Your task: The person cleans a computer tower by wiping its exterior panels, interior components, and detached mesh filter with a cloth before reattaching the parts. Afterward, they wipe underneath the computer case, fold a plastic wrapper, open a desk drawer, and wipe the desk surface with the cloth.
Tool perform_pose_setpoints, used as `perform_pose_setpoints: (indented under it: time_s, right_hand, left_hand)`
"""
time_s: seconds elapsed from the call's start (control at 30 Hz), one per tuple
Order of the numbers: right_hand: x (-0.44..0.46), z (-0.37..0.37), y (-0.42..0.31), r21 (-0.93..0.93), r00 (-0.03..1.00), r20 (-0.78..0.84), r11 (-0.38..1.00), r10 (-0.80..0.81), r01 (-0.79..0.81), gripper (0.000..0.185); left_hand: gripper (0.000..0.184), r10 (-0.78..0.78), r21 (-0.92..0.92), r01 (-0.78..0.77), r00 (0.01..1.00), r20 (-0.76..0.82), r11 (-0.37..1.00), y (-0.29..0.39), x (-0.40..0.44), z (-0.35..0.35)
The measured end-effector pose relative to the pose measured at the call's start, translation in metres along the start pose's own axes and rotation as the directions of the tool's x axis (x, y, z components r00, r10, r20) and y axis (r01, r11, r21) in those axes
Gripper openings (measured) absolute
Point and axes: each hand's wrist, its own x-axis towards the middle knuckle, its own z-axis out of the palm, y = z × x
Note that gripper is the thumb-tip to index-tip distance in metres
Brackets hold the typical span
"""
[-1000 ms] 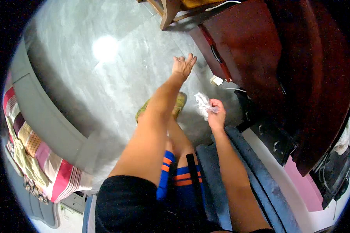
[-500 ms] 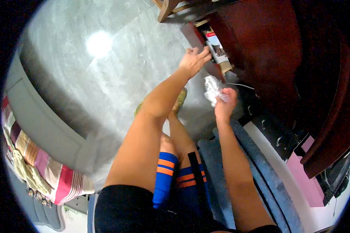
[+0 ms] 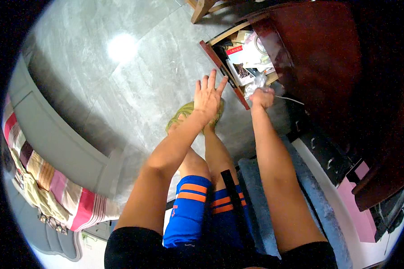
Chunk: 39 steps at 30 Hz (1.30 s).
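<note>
My left hand [image 3: 206, 99] is over the floor with its fingers spread, fingertips close to the red-brown front of an open drawer [image 3: 216, 66]; whether they touch it I cannot tell. In my right hand [image 3: 262, 98] is a crumpled, see-through plastic bag [image 3: 255, 85], held at the drawer's near corner, partly over its side. Inside the drawer lie a booklet [image 3: 241, 71] with a red band and a dark picture, white papers [image 3: 252, 53], and other small items that are hard to make out.
The dark red wooden desk [image 3: 318, 49] rises to the right of the drawer. A white cable [image 3: 290, 99] runs below it. A blue-grey cushioned seat [image 3: 260, 188] is beside my legs, a wooden chair leg [image 3: 202, 11] stands at the top, and a bed with striped bedding [image 3: 83, 208] is at left.
The drawer has come further out, showing more of its contents. My left hand has moved down and left with fingers spread. My right hand has brought the plastic bag up to the drawer's corner.
</note>
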Motion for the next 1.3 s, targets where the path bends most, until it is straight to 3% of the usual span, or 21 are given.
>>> perform_pose_setpoints:
  time_s: [0.03,0.1,0.27,0.4,0.43,0.53,0.57,0.63,0.7,0.73,0.8,0.9,0.93,1.0,1.03,1.07,1.13,1.17,1.2,1.27,1.3]
  right_hand:
    - [-0.006,-0.006,-0.006,0.113,0.965,0.133,0.964,0.226,-0.242,0.021]
    - [0.03,0.034,0.035,-0.019,0.986,0.166,1.0,0.013,-0.01,0.018]
    - [-0.009,0.038,-0.035,-0.281,0.944,0.315,0.96,0.099,-0.007,0.037]
    - [-0.002,0.058,-0.031,-0.014,0.803,0.582,0.989,0.129,-0.149,0.046]
    - [0.035,0.093,0.002,0.199,0.757,0.64,0.924,0.13,-0.327,0.043]
    - [0.089,0.12,0.023,0.153,0.577,0.768,0.796,0.277,-0.585,0.036]
    - [0.091,0.118,0.022,0.085,0.652,0.691,0.86,0.314,-0.504,0.032]
    - [0.059,0.083,0.005,0.283,0.655,0.713,0.751,0.251,-0.596,0.032]
    - [0.003,0.015,-0.029,0.478,0.659,0.744,0.603,0.109,-0.639,0.034]
    - [0.004,0.014,-0.023,0.477,0.645,0.747,0.545,0.161,-0.69,0.031]
    - [-0.006,-0.001,-0.006,0.506,0.702,0.682,0.56,0.206,-0.656,0.024]
    - [-0.051,-0.043,0.0,0.531,0.822,0.563,0.724,0.089,-0.442,0.017]
    - [-0.043,-0.02,0.044,0.598,0.904,0.428,0.749,0.001,-0.284,0.014]
    - [-0.091,-0.035,0.068,0.584,0.935,0.308,0.811,-0.176,-0.04,0.032]
    - [-0.114,-0.052,0.071,0.559,0.894,0.411,0.824,-0.179,-0.092,0.04]
    - [-0.121,-0.045,0.102,0.484,0.865,0.398,0.871,-0.305,0.084,0.036]
    - [-0.153,-0.05,0.126,0.489,0.828,0.498,0.872,-0.257,-0.023,0.028]
    - [-0.155,-0.056,0.154,0.554,0.803,0.443,0.826,-0.399,0.105,0.026]
    - [-0.162,-0.066,0.163,0.535,0.791,0.435,0.83,-0.43,0.157,0.025]
    - [-0.171,-0.092,0.169,0.474,0.78,0.45,0.857,-0.435,0.204,0.023]
    - [-0.18,-0.098,0.174,0.439,0.775,0.483,0.879,-0.407,0.188,0.023]
  left_hand:
    - [0.073,-0.024,-0.021,0.024,1.0,-0.002,0.999,0.002,0.0,0.0]
    - [0.076,-0.057,-0.086,0.06,0.998,0.038,0.994,0.006,-0.002,0.001]
    - [0.081,-0.089,-0.135,0.094,0.995,0.048,0.986,0.011,-0.001,0.005]
    - [0.082,-0.119,-0.233,0.143,0.987,0.112,0.962,0.012,0.0,-0.001]
    - [0.082,-0.125,-0.277,0.159,0.983,0.135,0.948,0.012,0.001,-0.001]
    - [0.08,-0.242,-0.753,0.31,0.949,0.204,0.58,0.011,0.004,0.017]
    - [0.083,-0.245,-0.859,0.368,0.924,0.294,0.355,0.013,0.006,0.019]
    - [0.088,-0.179,-0.891,0.431,0.874,0.451,-0.143,0.021,0.013,0.011]
    - [0.084,-0.091,-0.862,0.456,0.87,0.484,-0.223,0.023,0.022,0.01]
    - [0.083,-0.043,-0.844,0.468,0.868,0.495,-0.263,0.025,0.025,0.006]
    - [0.085,-0.061,-0.834,0.467,0.861,0.504,-0.294,0.028,0.025,0.003]
    - [0.089,-0.022,-0.799,0.482,0.852,0.524,-0.359,0.027,0.032,0.005]
    - [0.09,-0.004,-0.801,0.469,0.862,0.507,-0.371,0.024,0.035,0.013]
    - [0.092,0.032,-0.807,0.441,0.883,0.468,-0.393,0.014,0.038,0.051]
    - [0.096,-0.005,-0.763,0.493,0.839,0.545,-0.42,0.011,0.042,0.069]
    - [0.096,-0.028,-0.738,0.502,0.819,0.574,-0.45,0.009,0.044,0.07]
    - [0.098,-0.069,-0.696,0.528,0.771,0.633,-0.487,0.01,0.055,0.075]
    - [0.093,-0.074,-0.679,0.555,0.746,0.662,-0.482,0.025,0.057,0.083]
    - [0.076,-0.067,-0.652,0.48,0.774,0.63,-0.586,0.034,0.063,0.08]
    - [0.071,0.015,-0.697,0.503,0.816,0.578,-0.511,0.036,0.082,0.106]
    - [0.069,-0.045,-0.735,0.56,0.783,0.62,-0.383,0.035,0.079,0.094]
